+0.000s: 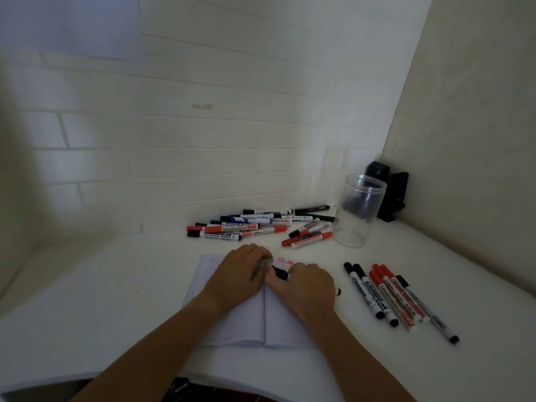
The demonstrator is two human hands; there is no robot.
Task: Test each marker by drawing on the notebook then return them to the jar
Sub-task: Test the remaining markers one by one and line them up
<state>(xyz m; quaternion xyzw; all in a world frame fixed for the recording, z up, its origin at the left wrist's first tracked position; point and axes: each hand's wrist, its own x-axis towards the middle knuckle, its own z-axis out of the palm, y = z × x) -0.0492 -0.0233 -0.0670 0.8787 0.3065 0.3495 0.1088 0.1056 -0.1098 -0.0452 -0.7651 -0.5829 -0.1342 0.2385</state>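
Head view: we look down at both hands meeting over the open notebook [255, 323], our landmark on the white counter [116, 285].
Left hand [239, 274]: fingers curled over the notebook's far edge, pinching what looks like a marker barrel; we judge it steadies the marker while the cap goes off or on.
Right hand [304, 285]: fingers curled round a black piece [280, 273], probably the cap or the marker's end; we cannot tell which.
Notebook marks: red strokes [282, 261] show at the far edge, just beyond the knuckles.
Untested pile [246, 226]: red, black and blue whiteboard markers lie heaped beyond the notebook, likely waiting their turn.
Sorted row [397, 297]: about six red and black markers lie side by side to the right of the notebook, apparently kept apart from the pile.
Jar [361, 210]: clear plastic, upright, beyond and right of the notebook, seemingly holding no markers, so returning them remains ahead.
Marker in hand: mostly hidden; colour uncertain.
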